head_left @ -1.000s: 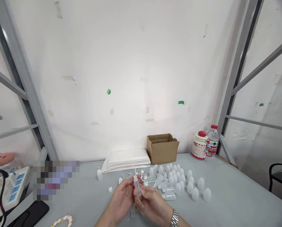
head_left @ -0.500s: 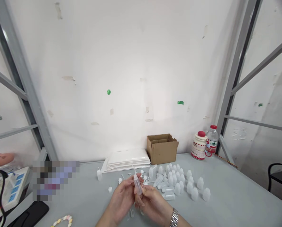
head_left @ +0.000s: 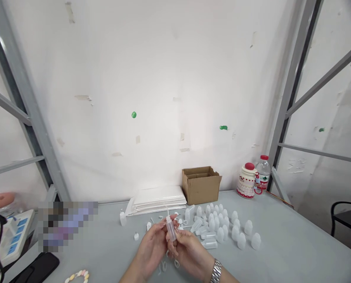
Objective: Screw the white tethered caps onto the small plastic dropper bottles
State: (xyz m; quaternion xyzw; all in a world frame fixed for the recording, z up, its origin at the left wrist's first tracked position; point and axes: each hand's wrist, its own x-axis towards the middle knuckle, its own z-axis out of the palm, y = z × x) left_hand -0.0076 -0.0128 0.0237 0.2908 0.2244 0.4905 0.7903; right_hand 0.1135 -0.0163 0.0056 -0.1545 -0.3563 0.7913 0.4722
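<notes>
A small translucent squeeze bottle (head_left: 171,229) with a thin upright nozzle is held between my two hands, tilted slightly to the left. My right hand (head_left: 193,248), with a metal watch (head_left: 215,270) on the wrist, grips the lower body with the thumb across its side. At the upper part, the fingers of my left hand (head_left: 152,244) close round the neck, partly hidden behind it. Just right of my hands lie several clear bottles (head_left: 209,244) on their sides and several frosted egg-shaped pieces (head_left: 241,240). Small white caps and rings (head_left: 181,227) are scattered behind my fingers.
On the grey table (head_left: 104,243), a stack of white envelopes (head_left: 157,198) and a cardboard box (head_left: 203,188) stand near the wall. A small capped bottle (head_left: 122,218) is at left. Farther off are a phone (head_left: 38,269), a bead bracelet (head_left: 78,275) and a red-lidded cup (head_left: 247,181).
The view has shifted slightly. My hands keep the same hold on the squeeze bottle, with only a tiny movement of the fingers.
</notes>
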